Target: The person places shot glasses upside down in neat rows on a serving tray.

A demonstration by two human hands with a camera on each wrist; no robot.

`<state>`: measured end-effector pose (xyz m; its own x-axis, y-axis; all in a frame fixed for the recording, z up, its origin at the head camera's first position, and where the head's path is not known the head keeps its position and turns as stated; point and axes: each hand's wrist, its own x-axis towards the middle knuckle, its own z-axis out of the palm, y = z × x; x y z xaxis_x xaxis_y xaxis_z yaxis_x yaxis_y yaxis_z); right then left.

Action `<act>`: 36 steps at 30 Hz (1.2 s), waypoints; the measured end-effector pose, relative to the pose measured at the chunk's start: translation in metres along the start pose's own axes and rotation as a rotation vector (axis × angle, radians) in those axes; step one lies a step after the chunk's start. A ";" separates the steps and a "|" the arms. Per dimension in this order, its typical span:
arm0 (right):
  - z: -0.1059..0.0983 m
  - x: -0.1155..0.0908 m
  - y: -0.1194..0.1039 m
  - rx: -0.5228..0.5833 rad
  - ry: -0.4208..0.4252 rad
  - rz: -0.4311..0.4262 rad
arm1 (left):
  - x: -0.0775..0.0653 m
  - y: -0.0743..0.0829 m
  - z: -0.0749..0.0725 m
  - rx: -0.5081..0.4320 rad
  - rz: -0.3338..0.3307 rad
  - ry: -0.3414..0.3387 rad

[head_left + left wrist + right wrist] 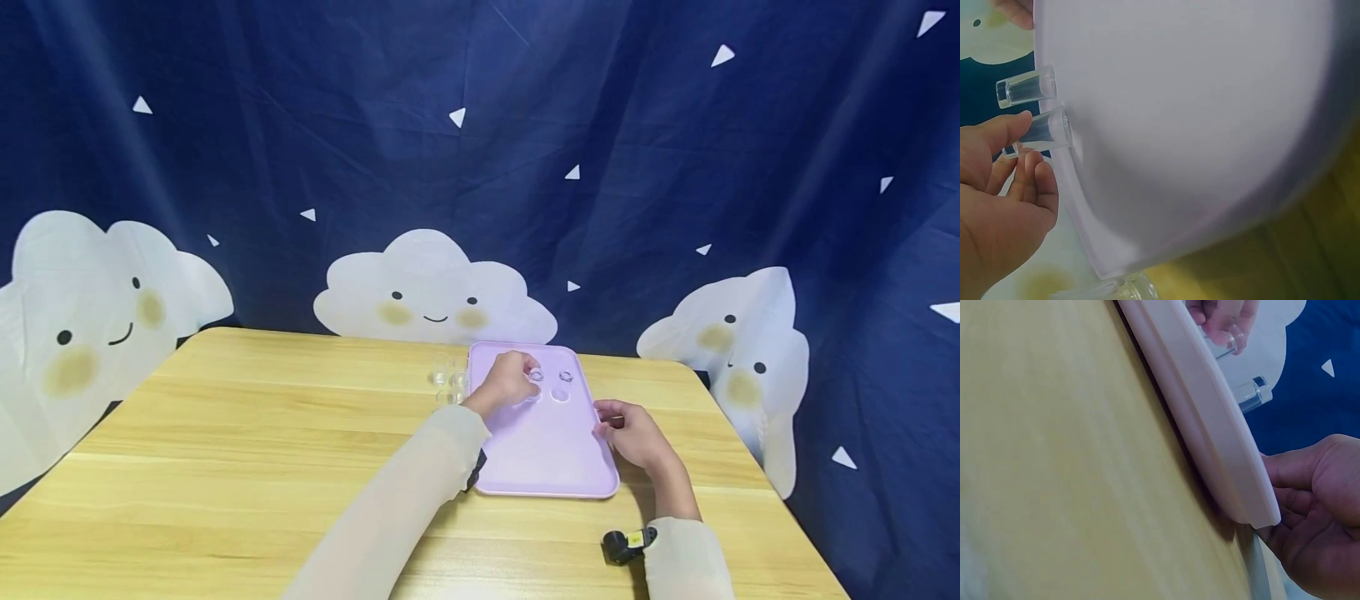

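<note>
My left hand (pixel 512 379) reaches over the far part of a lilac tray (pixel 547 454). Its thumb and fingers pinch a small clear cup (pixel 1047 130) that stands on the tray, wide end down. Beside it, a second clear cup (pixel 1025 87) also has its wide end on the tray and its thick base up. At the tray's right edge, my right hand (pixel 633 433) holds the rim; the right wrist view shows the thumb and fingers there, partly hidden by the tray.
Several more clear cups (pixel 440 377) stand on the wooden table (pixel 262 450) just left of the tray. A dark blue curtain (pixel 375 125) with clouds hangs behind the table's far edge. A black wrist camera (pixel 618 547) sits at the right sleeve.
</note>
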<state>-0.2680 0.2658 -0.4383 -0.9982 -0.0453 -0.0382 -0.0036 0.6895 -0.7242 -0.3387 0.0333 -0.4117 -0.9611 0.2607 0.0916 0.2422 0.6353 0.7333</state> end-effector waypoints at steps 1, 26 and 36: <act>0.000 0.000 0.000 0.000 0.000 0.001 | 0.000 0.001 -0.001 0.000 -0.001 0.001; 0.000 0.000 0.002 -0.006 -0.001 -0.012 | -0.009 0.015 -0.076 0.018 0.113 -0.001; 0.000 -0.002 0.001 0.002 -0.002 -0.013 | -0.017 -0.007 -0.099 0.040 0.099 0.056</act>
<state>-0.2661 0.2662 -0.4390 -0.9980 -0.0561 -0.0302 -0.0167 0.6875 -0.7260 -0.3376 -0.0476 -0.3519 -0.9378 0.2837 0.2003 0.3405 0.6374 0.6913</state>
